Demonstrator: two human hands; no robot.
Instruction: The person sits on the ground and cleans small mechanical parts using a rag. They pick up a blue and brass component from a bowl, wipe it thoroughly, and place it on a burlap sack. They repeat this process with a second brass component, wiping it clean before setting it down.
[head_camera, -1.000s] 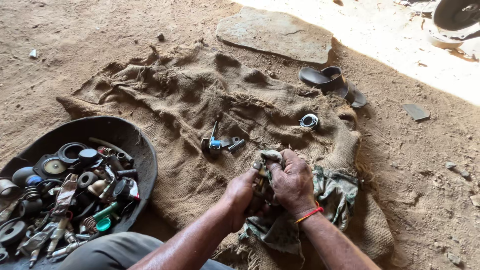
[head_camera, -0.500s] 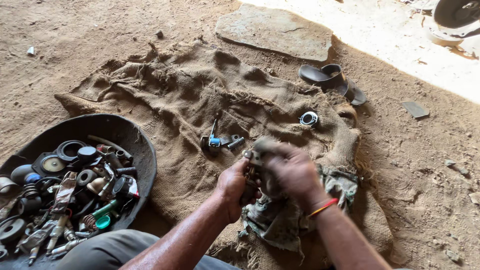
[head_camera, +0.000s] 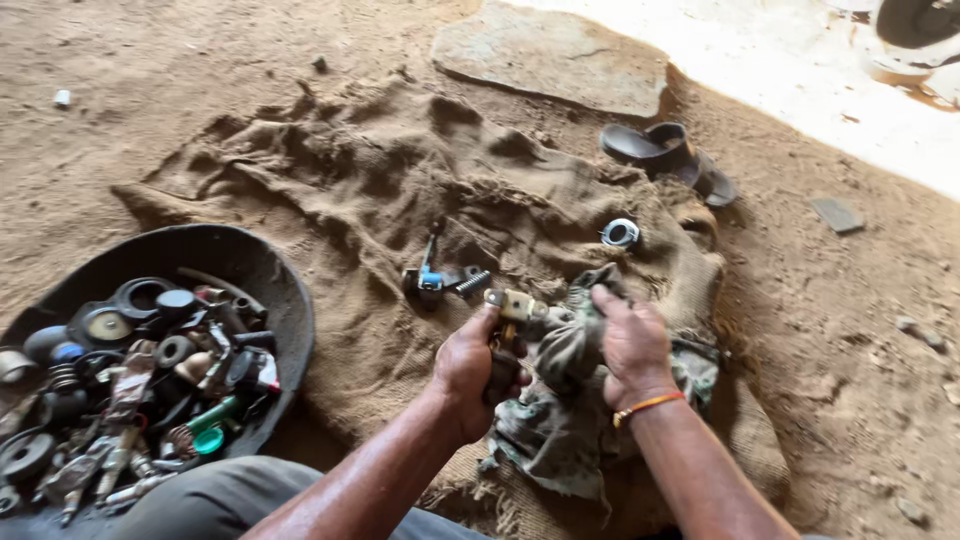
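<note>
Metal part (head_camera: 512, 305), pale and dirty, is now held upright in the left hand (head_camera: 478, 368), whose fingers are closed round its dark lower end; half a second ago both hands were bunched together over the rag and the part was hidden. The right hand (head_camera: 630, 345) has been drawn aside and is pressed, fingers curled, on the crumpled camouflage rag (head_camera: 560, 400) just beside the part. An orange band is worn on that wrist. Everything is held above the burlap sack (head_camera: 340, 190) spread on the dirt floor. A blue-tipped tool (head_camera: 432, 278) and a small ring (head_camera: 620, 233) are left lying on the sack as before. A black pan (head_camera: 250, 260) of assorted parts is seen at left, a sandal (head_camera: 665, 155) beyond.
</note>
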